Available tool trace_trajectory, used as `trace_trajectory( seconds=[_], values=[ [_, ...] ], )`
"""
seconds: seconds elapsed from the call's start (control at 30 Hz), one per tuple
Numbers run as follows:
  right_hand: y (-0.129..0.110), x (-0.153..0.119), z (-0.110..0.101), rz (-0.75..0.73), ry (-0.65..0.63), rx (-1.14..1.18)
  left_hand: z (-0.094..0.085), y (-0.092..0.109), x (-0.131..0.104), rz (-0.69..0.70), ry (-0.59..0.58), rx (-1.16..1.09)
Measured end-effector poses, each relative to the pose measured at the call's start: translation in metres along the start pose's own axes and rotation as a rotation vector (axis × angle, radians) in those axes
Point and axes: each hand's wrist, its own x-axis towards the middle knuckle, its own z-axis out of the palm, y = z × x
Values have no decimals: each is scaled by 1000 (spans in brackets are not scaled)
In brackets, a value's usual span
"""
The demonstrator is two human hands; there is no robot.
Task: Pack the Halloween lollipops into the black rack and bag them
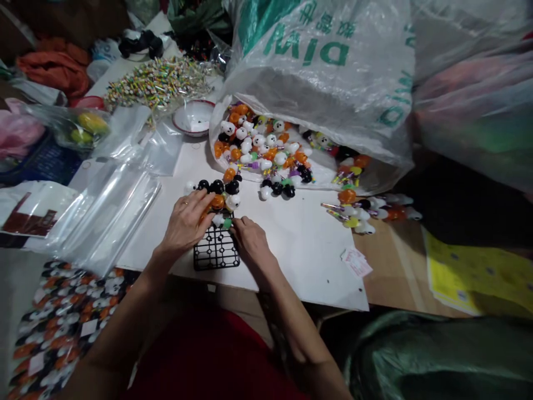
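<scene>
1. White board (300,250) is laid over a brown tabletop (400,244), perhaps so that small pieces are shown up against a pale, flat ground.
2. Large plastic bag (325,83): laid on its side, its mouth turned toward the near edge, seemingly so that the spilled figures (260,139) can be reached without lifting.
3. Clear plastic sleeves (104,222) are stacked flat at the left, well apart from the loose figures, probably to be kept uncrumpled.
4. Left hand (187,216) is spread over the grid's far left corner, fingers at an orange figure (217,201), apparently as a steadier; whether anything is clamped cannot be told.
5. Right hand (252,239) is held at the grid's right side, fingertips bunched beside a green piece (227,223); whether it is gripped is hidden.
6. Black grid (216,250) is set flat between the hands, near the board's edge, within easy reach of both.
</scene>
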Motion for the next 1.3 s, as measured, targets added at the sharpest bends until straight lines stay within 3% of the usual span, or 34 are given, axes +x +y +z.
trace_trajectory(
  seconds=[0.17, 0.3, 0.37, 0.43, 0.53, 0.63, 0.7, 0.77, 0.83, 0.9, 1.1, 1.2, 1.3],
  values=[
    [-9, 11, 6, -25, 99, 370, -2, 5, -7, 67, -52, 66],
    [-26, 12, 29, 36, 231, 816, 6, 7, -13, 110, -49, 163],
    [-31, 9, 39, 78, 241, 999, 10, 4, -14, 118, -21, 164],
    [-24, 5, 36, 62, 200, 1064, 13, 2, -15, 106, 4, 144],
    [12, 15, 3, 52, 196, 839, 14, 0, -15, 93, 20, 135],
    [49, 71, -41, 123, 373, 327, 13, 3, -13, 82, 31, 162],
    [57, 125, -60, 107, 301, -29, 12, 6, -12, 57, 31, 181],
    [54, 168, -67, 118, 225, -195, 12, 9, -10, 35, 28, 203],
    [49, 183, -65, 122, 171, -262, 14, 12, -8, 29, 30, 229],
    [48, 164, -54, 98, 165, -294, 16, 12, -7, 28, 31, 240],
    [63, 17, -9, -126, 168, -222, 20, 8, -7, 25, 36, 148],
    [56, -11, 3, 23, 236, -114, 19, 6, -7, 37, 48, 151],
    [47, -1, -1, 346, 274, -43, 19, 7, -7, 37, 50, 148]
  ],
)
